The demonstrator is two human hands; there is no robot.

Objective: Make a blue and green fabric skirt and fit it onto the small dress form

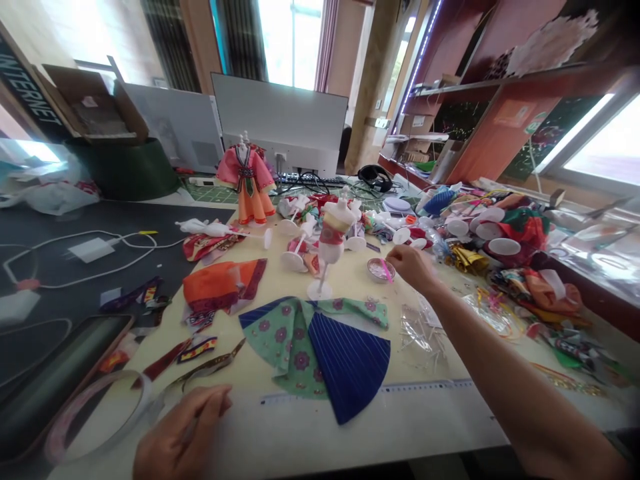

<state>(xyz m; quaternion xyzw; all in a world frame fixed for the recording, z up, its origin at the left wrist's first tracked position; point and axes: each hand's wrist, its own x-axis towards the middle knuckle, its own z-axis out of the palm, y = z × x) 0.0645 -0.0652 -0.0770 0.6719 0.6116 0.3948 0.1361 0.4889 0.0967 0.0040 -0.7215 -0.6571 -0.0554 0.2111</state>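
1. Curling down at the R side of a small round dish (374, 269): fingers of R hand (413, 267). Tips bunched & mostly hidden; can't tell if they grip anything or touch the rim.
2. Pink stick (387, 271) lies across that dish, just L of R fingers; can't tell if it's held.
3. L hand (185, 430), nr front edge of tbl (270, 437): fingers folded in loosely, thumb up against them. Inside of hand not visible.
4. Scissors (220, 363), pointed end away, just beyond L fingers. Tape roll (65, 427) to L of same fingers.
5. Btwn both hands, R of L fingers & nearer than R fingers: navy striped cloth (353, 363) spread flat, w/ green floral cloth (300, 333) adjoining, folds in it.
6. White bust (330, 252) on a stand, upright, L of R fingers, red & cream wrap around it.
7. Clear bag (423, 330) w/ thin white sticks, nearer than R fingers, beside forearm. Ruler (425, 387) nearer still, partly under navy striped cloth.
8. Orange cloth (210, 287) well beyond L fingers; dressed figure (245, 180), pink top/orange skirt, farther back, standing.
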